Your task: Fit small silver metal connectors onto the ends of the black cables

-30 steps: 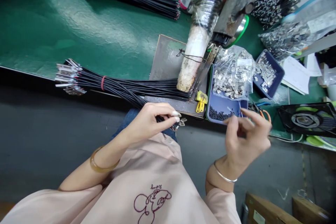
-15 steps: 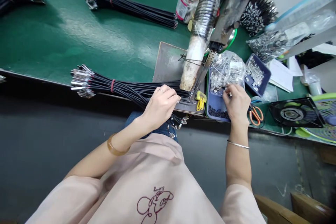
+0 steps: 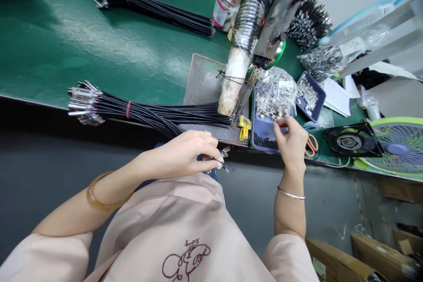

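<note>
My left hand [image 3: 194, 153] is closed in a pinch on a thin black cable [image 3: 224, 167], whose stripped end pokes out past the fingertips. It is over my lap, just in front of the table edge. My right hand [image 3: 291, 140] has thumb and forefinger pressed together at the front of a clear bag of metal connectors [image 3: 276, 92]. Whatever lies between those fingertips is too small to make out. Under the bag, a blue tray [image 3: 262, 129] also carries small black parts [image 3: 265, 142]. A tied bundle of black cables [image 3: 148, 112] with metal ends lies left of the tray.
A fume hose [image 3: 236, 68] and a soldering iron holder [image 3: 274, 26] hang over a grey board [image 3: 202, 81]. A yellow cutter [image 3: 244, 128] lies on the board. Orange-handled scissors [image 3: 311, 145], a black fan [image 3: 353, 142] and a second blue tray [image 3: 320, 108] are at the right.
My left hand has come off the cable bundle toward my body, drawing one cable end with it. My right hand stays at the tray, its fingertips by the connectors. The view has shifted slightly.
</note>
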The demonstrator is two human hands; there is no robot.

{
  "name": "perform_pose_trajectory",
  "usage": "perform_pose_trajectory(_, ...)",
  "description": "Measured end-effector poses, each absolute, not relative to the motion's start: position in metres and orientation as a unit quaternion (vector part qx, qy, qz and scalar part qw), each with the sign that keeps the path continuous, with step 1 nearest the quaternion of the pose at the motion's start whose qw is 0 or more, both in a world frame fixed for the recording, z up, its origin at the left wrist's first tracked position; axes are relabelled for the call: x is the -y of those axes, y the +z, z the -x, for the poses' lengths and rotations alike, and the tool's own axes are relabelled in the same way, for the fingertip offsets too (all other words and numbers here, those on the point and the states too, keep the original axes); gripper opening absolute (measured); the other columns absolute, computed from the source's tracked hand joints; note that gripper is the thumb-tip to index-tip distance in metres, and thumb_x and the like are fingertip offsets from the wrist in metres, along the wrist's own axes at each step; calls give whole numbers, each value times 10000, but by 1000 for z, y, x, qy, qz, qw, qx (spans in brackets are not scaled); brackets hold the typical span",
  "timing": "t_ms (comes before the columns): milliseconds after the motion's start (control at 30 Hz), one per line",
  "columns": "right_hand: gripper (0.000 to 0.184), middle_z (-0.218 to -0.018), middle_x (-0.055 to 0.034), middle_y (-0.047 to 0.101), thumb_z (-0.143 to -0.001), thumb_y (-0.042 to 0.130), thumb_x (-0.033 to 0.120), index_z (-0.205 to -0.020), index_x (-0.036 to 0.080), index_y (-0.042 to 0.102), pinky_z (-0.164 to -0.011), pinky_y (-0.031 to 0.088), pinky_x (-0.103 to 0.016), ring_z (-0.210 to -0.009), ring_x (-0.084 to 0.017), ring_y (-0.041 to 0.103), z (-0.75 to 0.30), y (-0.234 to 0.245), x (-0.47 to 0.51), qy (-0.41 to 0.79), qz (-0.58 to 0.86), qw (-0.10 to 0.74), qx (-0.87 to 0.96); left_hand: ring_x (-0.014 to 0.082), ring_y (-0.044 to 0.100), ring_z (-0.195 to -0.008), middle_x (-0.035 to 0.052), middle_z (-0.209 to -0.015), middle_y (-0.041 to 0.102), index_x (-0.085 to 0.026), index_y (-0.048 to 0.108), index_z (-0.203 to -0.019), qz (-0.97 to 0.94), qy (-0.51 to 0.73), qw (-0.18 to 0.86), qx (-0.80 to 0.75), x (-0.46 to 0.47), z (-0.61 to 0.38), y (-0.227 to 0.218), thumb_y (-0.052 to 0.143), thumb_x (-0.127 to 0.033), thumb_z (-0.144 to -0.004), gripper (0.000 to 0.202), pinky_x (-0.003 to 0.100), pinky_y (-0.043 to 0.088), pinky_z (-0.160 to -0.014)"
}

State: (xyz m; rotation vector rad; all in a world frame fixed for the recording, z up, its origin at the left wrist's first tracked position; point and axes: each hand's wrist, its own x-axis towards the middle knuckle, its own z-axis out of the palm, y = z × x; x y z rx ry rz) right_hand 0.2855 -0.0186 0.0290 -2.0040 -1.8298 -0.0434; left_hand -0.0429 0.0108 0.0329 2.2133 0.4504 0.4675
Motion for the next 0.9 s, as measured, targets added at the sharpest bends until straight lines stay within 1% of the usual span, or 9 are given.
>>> perform_pose_trajectory(100,83,-779,-55,638,-891,523,262,-824,220,546,-712,440,-346,-736,-223,589,-297,28,8,-117,764,148,616,132,582,-717,3,-718,628,-169,755,-799,-896,150,392,-144,-13,33,36,620,-158,-915,179,250,408,-671)
perform_pose_trajectory(200,66,-797,-75,633,-894,501,249,-850,219,539,-715,428,-360,-770,-249,585,-304,23,-8,-112,776,100,613,150,579,-655,22,-716,612,-143,679,-704,-937,121,281,-170,-8,21,34,573,-81,-891,224,279,381,-591)
perform_pose_trajectory(300,68,-868,-91,649,-904,482,243,-856,224,527,-751,444,-373,-813,-253,591,-301,18,-12,-84,757,104,640,153,529,-543,38,-727,611,-137,630,-711,-953,126,155,-227,4,13,27,504,-25,-869,231,299,306,-501)
perform_pose_trajectory(400,92,-941,-103,683,-925,466,257,-856,230,521,-813,466,-396,-893,-264,611,-295,15,0,-60,737,137,659,137,485,-490,34,-719,606,-137,611,-737,-936,180,130,-272,12,10,16,443,-32,-888,249,289,282,-472)
perform_pose_trajectory(467,95,-1043,-106,714,-933,485,283,-865,232,528,-830,481,-395,-923,-253,630,-293,17,11,-25,728,175,662,124,495,-517,20,-686,599,-133,614,-752,-900,247,186,-306,13,9,9,439,-65,-908,244,268,333,-503)
perform_pose_trajectory(633,162,-1165,-95,729,-937,543,356,-843,224,549,-684,502,-299,-882,-191,682,-293,25,31,75,722,293,623,90,496,-551,-20,-607,572,-126,669,-783,-736,339,447,-379,5,6,1,552,-190,-878,163,212,394,-551)
perform_pose_trajectory(700,169,-1109,-93,731,-932,553,366,-855,216,575,-665,500,-287,-907,-193,682,-294,26,31,33,723,325,609,93,515,-564,-12,-623,591,-117,696,-809,-670,348,528,-388,2,6,3,593,-253,-858,177,207,415,-553)
perform_pose_trajectory(767,172,-961,-65,725,-925,562,366,-853,213,592,-648,491,-281,-837,-183,666,-294,25,28,-9,725,332,604,97,531,-575,-2,-640,608,-109,715,-827,-625,352,583,-382,0,5,6,624,-295,-837,208,207,439,-561)
perform_pose_trajectory(900,181,-738,-3,651,-910,583,344,-780,218,576,-659,462,-290,-671,-157,601,-289,23,20,-24,733,280,619,89,525,-582,7,-665,629,-109,719,-791,-607,343,620,-361,-4,4,9,653,-295,-815,199,195,439,-564)
